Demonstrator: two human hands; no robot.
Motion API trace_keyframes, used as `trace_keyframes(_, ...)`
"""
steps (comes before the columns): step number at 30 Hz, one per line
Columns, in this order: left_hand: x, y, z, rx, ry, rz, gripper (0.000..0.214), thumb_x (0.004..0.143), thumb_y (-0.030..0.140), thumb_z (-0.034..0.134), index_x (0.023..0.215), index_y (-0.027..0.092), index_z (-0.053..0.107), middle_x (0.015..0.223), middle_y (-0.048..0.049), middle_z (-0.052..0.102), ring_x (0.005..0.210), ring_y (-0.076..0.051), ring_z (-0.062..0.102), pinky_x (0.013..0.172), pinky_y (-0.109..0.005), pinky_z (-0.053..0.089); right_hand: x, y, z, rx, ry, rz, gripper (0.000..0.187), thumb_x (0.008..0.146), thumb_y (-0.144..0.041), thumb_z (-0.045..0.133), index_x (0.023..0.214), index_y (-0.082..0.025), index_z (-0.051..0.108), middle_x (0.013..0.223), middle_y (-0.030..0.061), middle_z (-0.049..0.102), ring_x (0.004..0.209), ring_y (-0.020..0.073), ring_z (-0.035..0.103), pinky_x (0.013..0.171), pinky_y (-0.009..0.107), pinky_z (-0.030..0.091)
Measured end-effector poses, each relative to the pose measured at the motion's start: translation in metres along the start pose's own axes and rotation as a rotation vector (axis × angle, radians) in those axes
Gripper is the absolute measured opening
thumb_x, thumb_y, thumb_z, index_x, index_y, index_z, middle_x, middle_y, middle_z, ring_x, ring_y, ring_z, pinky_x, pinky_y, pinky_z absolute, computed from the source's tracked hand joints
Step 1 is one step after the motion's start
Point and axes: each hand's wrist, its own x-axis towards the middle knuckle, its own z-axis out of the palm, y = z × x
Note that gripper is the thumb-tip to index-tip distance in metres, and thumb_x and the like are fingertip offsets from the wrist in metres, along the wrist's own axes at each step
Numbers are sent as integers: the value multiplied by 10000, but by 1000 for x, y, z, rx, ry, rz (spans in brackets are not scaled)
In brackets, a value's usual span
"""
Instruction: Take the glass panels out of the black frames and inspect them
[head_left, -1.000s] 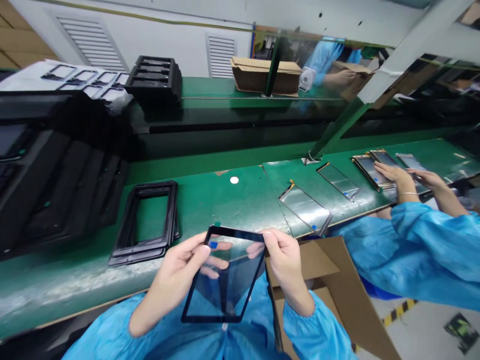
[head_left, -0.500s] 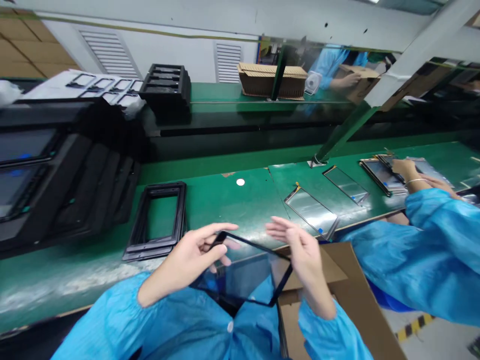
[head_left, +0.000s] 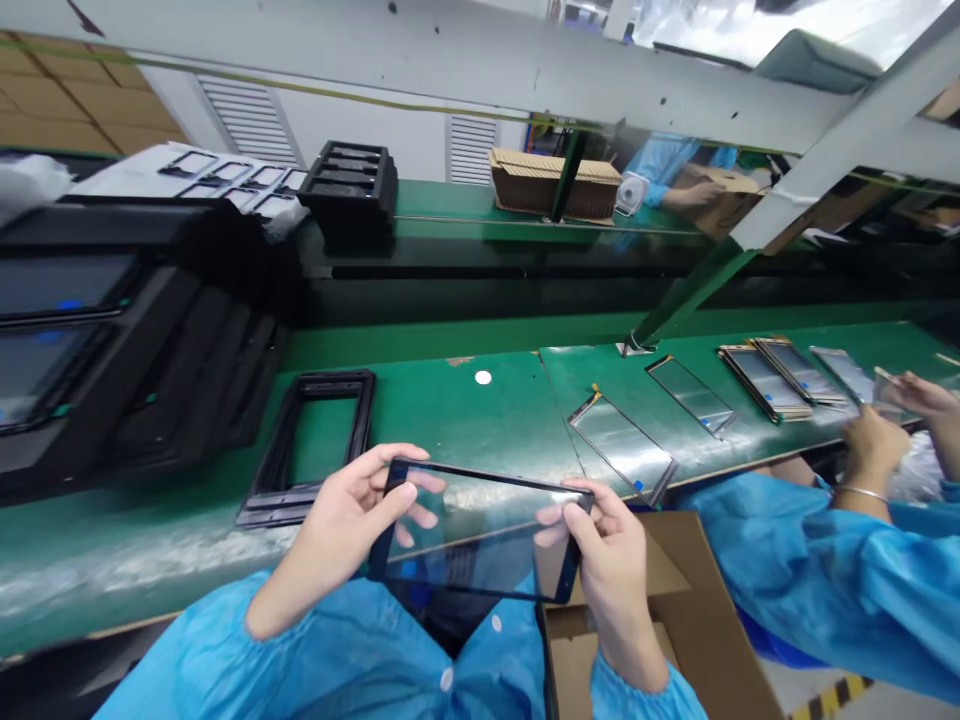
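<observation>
A clear touchscreen glass panel with a black border (head_left: 480, 535) is held up above the near edge of the green bench. My left hand (head_left: 360, 505) grips its left end, thumb on the near face and fingers showing through the glass behind. At the right end, my right hand (head_left: 611, 545) pinches the border in the same way. Left of the panel lies a small stack of black rectangular frames (head_left: 356, 430). To the right, two glass panels with orange flex tails, a nearer one (head_left: 622, 445) and a farther one (head_left: 690, 395), rest on the bench.
Stacked black trays (head_left: 172, 360) holding panels stand at the left. An open cardboard box (head_left: 697, 600) is below the bench at right. A slanting post (head_left: 694, 290) rises from the bench. A co-worker's hands (head_left: 881, 445) work near stacked panels (head_left: 772, 385) at far right.
My right hand has closed on the panel's right end, where it was open beside it before. The panel is now more level and faces me. The co-worker's hands have moved right, off the stacked panels.
</observation>
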Motion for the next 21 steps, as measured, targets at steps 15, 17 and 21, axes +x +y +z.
trace_keyframes(15,-13,89,-120,1200,693,745,345,1028,307,570,1277,273,806,1354,-12,779,1230,-267,751,1138,-395,566,32,55,67,169,-230,-97,544,1009,-483,691,1509,-302,581,1442,136,714,1372,324,653,1133,540,543)
trace_keyframes(17,11,134,-177,1326,752,677,399,1018,191,544,1331,266,780,1412,-12,750,1321,-259,691,1206,-390,491,34,66,55,97,-178,-104,524,1001,-502,688,1468,-269,634,1436,141,716,1359,340,660,1134,533,548)
trace_keyframes(21,75,188,-262,1457,841,469,283,1033,238,650,1293,173,740,1274,-121,772,1184,-309,730,1091,-543,545,39,102,29,-64,-113,-134,517,955,-585,701,1340,-242,741,1355,135,765,1286,371,710,1093,483,592)
